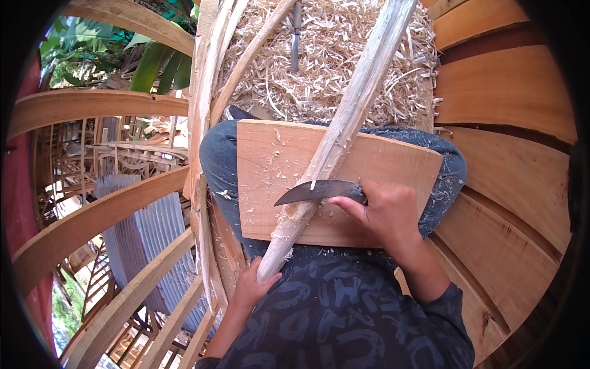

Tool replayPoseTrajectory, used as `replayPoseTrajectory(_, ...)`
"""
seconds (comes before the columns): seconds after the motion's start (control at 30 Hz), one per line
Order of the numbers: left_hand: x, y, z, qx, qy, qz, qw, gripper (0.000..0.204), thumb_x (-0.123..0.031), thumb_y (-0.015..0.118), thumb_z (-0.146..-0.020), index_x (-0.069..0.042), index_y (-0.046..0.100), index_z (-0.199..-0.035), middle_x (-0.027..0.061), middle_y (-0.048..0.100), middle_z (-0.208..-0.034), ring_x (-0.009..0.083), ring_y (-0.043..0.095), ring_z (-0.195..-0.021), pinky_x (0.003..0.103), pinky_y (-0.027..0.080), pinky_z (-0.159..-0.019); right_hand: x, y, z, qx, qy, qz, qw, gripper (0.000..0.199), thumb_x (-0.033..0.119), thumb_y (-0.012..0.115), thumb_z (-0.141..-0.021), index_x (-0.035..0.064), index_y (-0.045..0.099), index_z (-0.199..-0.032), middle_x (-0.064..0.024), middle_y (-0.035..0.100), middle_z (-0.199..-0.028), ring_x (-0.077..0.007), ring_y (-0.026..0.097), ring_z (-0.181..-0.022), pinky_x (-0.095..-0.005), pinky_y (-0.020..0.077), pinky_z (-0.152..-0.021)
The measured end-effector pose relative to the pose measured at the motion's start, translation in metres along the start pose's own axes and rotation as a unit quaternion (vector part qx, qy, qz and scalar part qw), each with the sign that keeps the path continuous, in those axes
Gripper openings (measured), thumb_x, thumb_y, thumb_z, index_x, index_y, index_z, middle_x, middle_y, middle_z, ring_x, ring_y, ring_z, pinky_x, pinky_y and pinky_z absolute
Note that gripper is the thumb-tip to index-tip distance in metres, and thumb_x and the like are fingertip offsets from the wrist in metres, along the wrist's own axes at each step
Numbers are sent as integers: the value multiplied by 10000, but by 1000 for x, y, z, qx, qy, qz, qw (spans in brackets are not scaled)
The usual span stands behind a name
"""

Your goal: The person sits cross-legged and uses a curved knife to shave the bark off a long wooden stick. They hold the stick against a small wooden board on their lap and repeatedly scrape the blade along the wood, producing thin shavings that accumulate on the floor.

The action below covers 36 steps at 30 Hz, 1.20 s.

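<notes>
One pole: peeled wooden pole [344, 123], left hand [252, 286] gripping its near end.
One blade: curved knife [313, 192], right hand [384, 212] closed on its handle.
One board: lap board [270, 160].

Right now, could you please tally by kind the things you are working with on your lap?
Wooden stick, held at its near end by the left hand: 1
Curved knife, gripped by the right hand: 1
Wooden board across the knees: 1
Total: 3
</notes>
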State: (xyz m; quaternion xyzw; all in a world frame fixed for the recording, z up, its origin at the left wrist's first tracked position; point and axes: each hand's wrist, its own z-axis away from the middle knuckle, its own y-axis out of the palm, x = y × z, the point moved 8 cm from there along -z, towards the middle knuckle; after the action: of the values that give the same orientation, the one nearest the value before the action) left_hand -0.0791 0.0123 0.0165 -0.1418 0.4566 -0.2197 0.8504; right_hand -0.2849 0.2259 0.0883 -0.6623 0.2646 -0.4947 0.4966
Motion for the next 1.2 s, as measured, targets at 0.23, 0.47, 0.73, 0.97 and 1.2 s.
replayPoseTrajectory(0.23,-3,0,-1,3,-1,-1,1000,364,-262,733,-745,7,540,-895,196,607,-728,355,627,-682,362,465,-591,-3,-4,-6,-1,-2,16,1000,573,600,609,-723,73,513,-520,-92,490,-449,-251,519,-386,-340,374,-358)
replayPoseTrajectory(0.47,-4,0,-1,6,-14,3,1000,373,-266,734,-744,6,543,-913,195,614,-749,339,634,-703,356,469,-608,-8,-5,-10,-9,6,23,1000,579,608,603,-721,76,500,-517,-75,488,-463,-239,518,-401,-335,368,-369)
replayPoseTrajectory(0.73,-5,0,-1,8,-17,-1,1000,381,-268,735,-745,8,541,-921,197,615,-760,340,636,-713,354,470,-614,-10,-5,-13,-17,4,27,999,579,610,600,-724,75,508,-523,-72,488,-465,-239,517,-399,-334,371,-372)
replayPoseTrajectory(0.97,-8,-1,-3,-6,2,3,1000,376,-262,738,-742,6,535,-908,200,606,-747,349,631,-703,353,469,-603,-13,-5,-14,-23,15,23,999,575,608,606,-721,73,518,-530,-76,488,-461,-244,520,-403,-334,380,-380)
replayPoseTrajectory(1.2,-5,0,-3,-5,9,-2,1000,371,-266,733,-748,6,526,-892,197,602,-722,353,636,-696,358,468,-590,-15,-8,-17,-36,26,24,999,562,599,620,-712,72,524,-540,-73,483,-461,-243,523,-415,-336,388,-391)
